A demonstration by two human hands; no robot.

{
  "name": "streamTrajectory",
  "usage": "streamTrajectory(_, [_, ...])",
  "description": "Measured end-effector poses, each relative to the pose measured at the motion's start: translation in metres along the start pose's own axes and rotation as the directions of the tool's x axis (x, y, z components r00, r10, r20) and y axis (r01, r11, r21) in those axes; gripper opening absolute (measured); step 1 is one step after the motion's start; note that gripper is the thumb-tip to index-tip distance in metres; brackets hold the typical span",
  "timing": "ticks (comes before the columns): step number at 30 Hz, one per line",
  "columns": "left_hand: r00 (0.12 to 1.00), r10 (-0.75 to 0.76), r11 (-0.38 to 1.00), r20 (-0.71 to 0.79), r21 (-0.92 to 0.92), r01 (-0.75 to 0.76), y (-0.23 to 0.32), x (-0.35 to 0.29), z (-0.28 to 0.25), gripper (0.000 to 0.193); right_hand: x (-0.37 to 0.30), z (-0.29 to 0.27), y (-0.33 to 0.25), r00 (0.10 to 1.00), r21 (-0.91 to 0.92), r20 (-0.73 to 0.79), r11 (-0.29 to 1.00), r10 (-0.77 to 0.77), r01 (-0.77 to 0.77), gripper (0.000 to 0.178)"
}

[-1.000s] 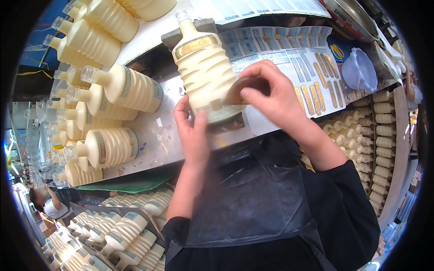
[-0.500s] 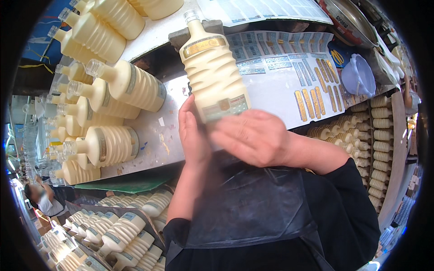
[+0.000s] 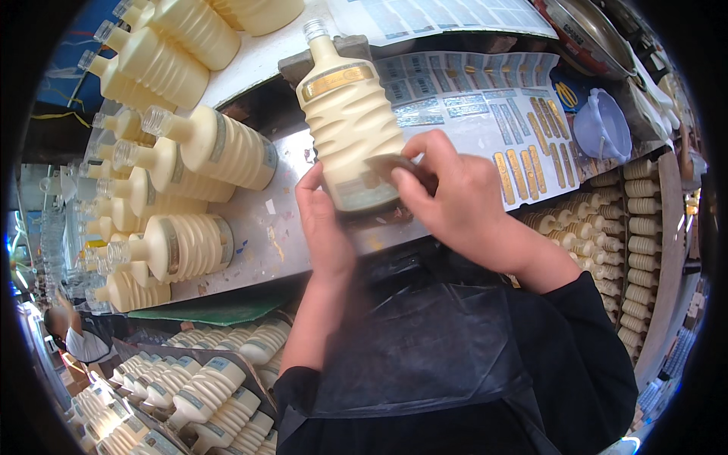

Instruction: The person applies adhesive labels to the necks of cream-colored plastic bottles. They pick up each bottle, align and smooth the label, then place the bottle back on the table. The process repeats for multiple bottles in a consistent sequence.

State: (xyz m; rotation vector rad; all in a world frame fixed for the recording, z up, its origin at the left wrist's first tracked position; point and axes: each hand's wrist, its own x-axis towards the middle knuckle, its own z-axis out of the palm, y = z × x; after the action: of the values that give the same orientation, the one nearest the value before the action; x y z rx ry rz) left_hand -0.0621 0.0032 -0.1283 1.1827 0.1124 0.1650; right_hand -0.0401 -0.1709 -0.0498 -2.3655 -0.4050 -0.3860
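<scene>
A cream bottle (image 3: 350,125) with wavy ridges and a clear threaded neck lies tilted on the bench, its neck end on a grey rest (image 3: 292,68). Near its shoulder sits a gold label strip (image 3: 337,81); a wider silvery label (image 3: 362,194) is low on its front. My left hand (image 3: 324,231) is closed against the bottle's lower left side, steadying it. In my right hand (image 3: 459,189) is a dark, thin, flat scraper-like piece (image 3: 390,162), pinched between thumb and fingers, its edge at the bottle just above the lower label.
Several finished-looking cream bottles (image 3: 227,148) stand at the left. Label sheets (image 3: 470,106) and loose gold strips (image 3: 509,177) lie to the right, beside a lavender bucket (image 3: 603,125). Racks of bottles (image 3: 641,250) are at the right, with more (image 3: 197,387) below left.
My right hand was flat over the lower label; now it has risen, curled, and shows a dark flat piece. The bottle has shifted slightly left. My left hand stays beside it.
</scene>
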Motion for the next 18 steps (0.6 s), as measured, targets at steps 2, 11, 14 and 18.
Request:
streamTrajectory(2, [0.999, -0.008, 0.986, -0.044, 0.168, 0.015, -0.002, 0.003, 0.004, 0.048, -0.008, 0.001, -0.006, 0.997, 0.084, 0.067, 0.996, 0.031, -0.037, 0.023])
streamTrajectory(11, [0.991, 0.124, 0.931, -0.039, 0.351, -0.103, -0.016, 0.010, -0.003, 0.067, -0.018, -0.012, 0.015, 0.941, 0.175, 0.129, 0.927, 0.311, -0.331, 0.022])
streamTrajectory(14, [0.992, 0.121, 0.930, -0.029, 0.353, -0.103, -0.011, 0.008, 0.000, 0.066, -0.024, 0.000, 0.004, 0.976, 0.281, 0.095, 0.936, 0.194, -0.214, 0.022])
streamTrajectory(18, [0.996, 0.086, 0.953, 0.016, 0.289, -0.087, -0.010, 0.002, -0.003, 0.066, -0.027, 0.001, 0.022, 0.975, 0.186, 0.100, 0.959, 0.197, -0.212, 0.022])
